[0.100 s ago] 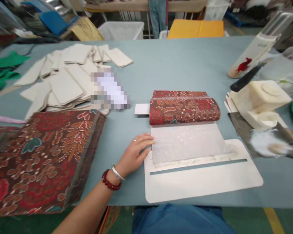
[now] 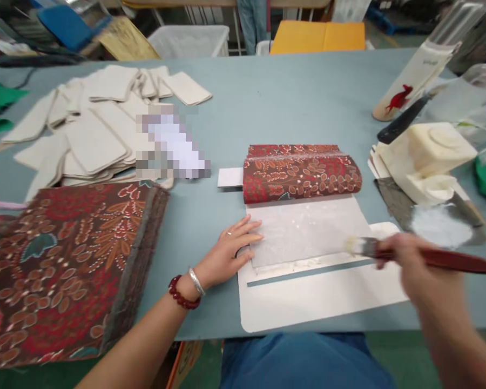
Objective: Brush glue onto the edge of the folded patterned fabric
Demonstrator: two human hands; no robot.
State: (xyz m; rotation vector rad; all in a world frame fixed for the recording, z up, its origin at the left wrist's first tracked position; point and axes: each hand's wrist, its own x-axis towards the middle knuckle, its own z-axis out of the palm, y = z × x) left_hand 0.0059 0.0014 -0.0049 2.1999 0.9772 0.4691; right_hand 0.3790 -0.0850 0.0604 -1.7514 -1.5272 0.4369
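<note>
While your left hand lies flat, fingers spread, pinning grey sheet near desk front edge, right hand fingers clamp brush: glue may smear folded fabric.

The right hand is smeared by motion, its grip unreadable. The brush handle runs off the right edge. A pixelated patch hides something near the bench's back-left card pieces.

On my left hand I wear a thin ring on one finger, with a silver bangle and a dark red bead bracelet at the wrist, toward seven o'clock. My right hand and both forearms are bare. Blue clothing shows at six o'clock.
</note>
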